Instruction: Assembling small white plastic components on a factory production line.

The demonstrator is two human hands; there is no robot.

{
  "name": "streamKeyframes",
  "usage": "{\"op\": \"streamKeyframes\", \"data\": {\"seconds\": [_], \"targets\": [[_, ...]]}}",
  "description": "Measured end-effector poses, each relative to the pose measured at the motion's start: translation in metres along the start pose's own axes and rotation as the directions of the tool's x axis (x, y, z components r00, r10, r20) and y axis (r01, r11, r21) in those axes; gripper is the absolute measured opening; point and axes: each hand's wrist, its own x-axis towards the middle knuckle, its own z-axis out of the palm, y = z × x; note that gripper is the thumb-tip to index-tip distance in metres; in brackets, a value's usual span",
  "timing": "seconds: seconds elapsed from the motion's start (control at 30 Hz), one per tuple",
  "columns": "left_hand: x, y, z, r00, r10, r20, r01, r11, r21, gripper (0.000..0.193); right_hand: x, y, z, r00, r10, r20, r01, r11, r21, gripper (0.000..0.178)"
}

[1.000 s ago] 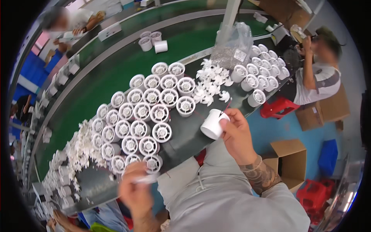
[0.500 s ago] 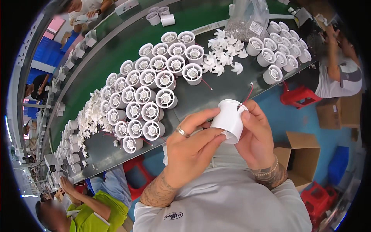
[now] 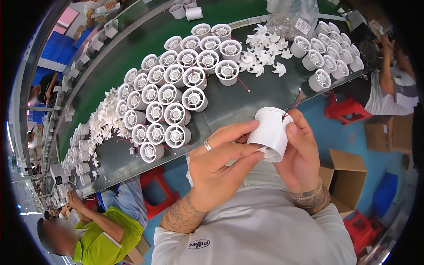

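A: Change noted?
B: Left hand (image 3: 224,165), a second ago off by the counter (image 3: 229,100) edge, now joins right hand (image 3: 302,155) at the white cup (image 3: 269,129), held tilted over the lap.
A: Grip?
B: Right clamped on the cup, beside its wires (image 3: 297,100). Left fingers at side and lower mouth; cannot tell whether they pinch anything inside.
A: Meaning?
B: Judgement: two-handed work at that mouth is under way.
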Motion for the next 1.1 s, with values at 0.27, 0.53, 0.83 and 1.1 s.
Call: {"op": "streamKeyframes", "data": {"seconds": [0.27, 0.53, 0.83, 1.1], "targets": [[-0.003, -0.001, 0.004, 1.000, 0.004, -0.021, -0.005, 0.999, -0.050, 0.015, -0.006, 0.002, -0.007, 0.997, -0.074, 0.023, 0.075, 0.994, -0.073, 0.012], [-0.004, -0.011, 0.009, 0.999, -0.027, -0.042, 0.023, 0.996, -0.080, 0.027, -0.009, 0.004, -0.012, 0.953, -0.285, 0.107, 0.303, 0.922, -0.243, 0.012], [0.030, -0.017, 0.035, 0.926, -0.153, 0.346, 0.139, 0.988, 0.065, 0.044, -0.005, -0.030, -0.046, 0.988, 0.009, -0.155, -0.010, 1.000, -0.010, 0.010], [0.038, -0.033, 0.096, 0.887, -0.073, 0.456, -0.043, 0.970, 0.238, 0.056, -0.006, -0.075, -0.118, 0.869, -0.419, -0.262, 0.231, 0.814, -0.533, 0.013]]}}
